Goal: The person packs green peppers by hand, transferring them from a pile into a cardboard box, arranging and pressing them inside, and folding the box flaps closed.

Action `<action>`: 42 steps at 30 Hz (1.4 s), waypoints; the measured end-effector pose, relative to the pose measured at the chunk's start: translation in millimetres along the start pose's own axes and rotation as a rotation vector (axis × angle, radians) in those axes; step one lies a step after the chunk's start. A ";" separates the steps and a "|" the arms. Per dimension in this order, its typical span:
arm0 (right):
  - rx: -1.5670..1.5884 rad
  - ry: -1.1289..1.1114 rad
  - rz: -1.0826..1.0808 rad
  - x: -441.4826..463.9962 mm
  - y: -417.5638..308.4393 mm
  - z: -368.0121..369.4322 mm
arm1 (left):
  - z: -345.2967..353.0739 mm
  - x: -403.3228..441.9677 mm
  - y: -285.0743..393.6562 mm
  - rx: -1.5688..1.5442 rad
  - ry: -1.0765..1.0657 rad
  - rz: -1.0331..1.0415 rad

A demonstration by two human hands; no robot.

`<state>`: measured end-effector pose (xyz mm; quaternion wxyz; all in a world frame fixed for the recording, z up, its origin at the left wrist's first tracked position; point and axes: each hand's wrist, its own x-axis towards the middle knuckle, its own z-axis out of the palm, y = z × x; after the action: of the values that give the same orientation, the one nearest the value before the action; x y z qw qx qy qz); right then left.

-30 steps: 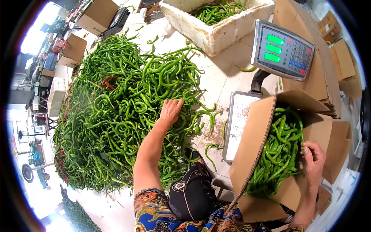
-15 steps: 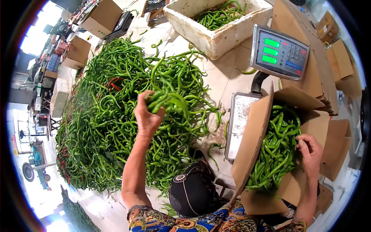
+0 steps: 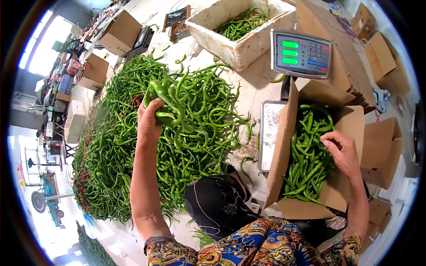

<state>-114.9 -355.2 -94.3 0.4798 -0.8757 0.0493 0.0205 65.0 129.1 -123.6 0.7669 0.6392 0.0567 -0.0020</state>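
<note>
Left hand has its fingers wrapped round a bunch of green chili peppers, up over the big pepper pile on the floor. Right hand is at the pepper-filled cardboard carton, fingers curled, can't tell if they're pinching anything. Carton's raised flap stands in between; digital scale and grubby styrofoam box nearby.
</note>
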 end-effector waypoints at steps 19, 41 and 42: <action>0.325 -0.438 -0.265 43.3 -96.5 52.8 | 129.9 -63.9 127.2 -0.328 -0.278 -0.116; 0.264 -0.296 0.255 -83.3 4.5 -79.0 | 287.6 -127.6 -1.8 -0.187 -0.676 -0.274; 0.285 -0.307 0.257 -86.2 6.7 -81.6 | 286.0 -128.1 2.6 -0.179 -0.660 -0.227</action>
<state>-202.3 -421.7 -48.8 0.5938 -0.7724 0.0891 0.2071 -37.9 -159.7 -59.1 0.7918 0.5239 -0.1234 -0.2887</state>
